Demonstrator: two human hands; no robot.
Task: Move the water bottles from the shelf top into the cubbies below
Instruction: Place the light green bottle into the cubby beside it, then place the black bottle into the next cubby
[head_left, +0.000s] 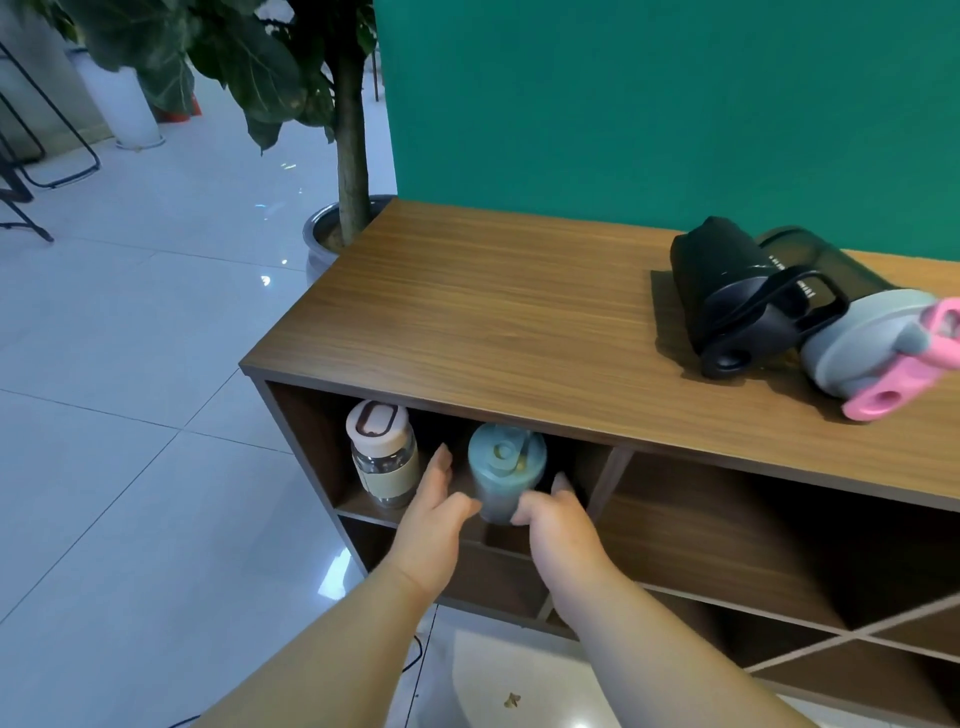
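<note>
A teal bottle stands upright in the top-left cubby of the wooden shelf. My left hand and my right hand are on either side of its lower body, fingers wrapped against it. A clear bottle with a cream lid and sleeve stands to its left in the same cubby. On the shelf top, at the right, stand a black bottle with a loop handle and a dark bottle with a grey and pink lid.
A green wall backs the shelf. A potted tree stands at the shelf's far left corner. The cubby to the right holds nothing, and lower cubbies show beneath. White tiled floor lies to the left, with black chair legs far off.
</note>
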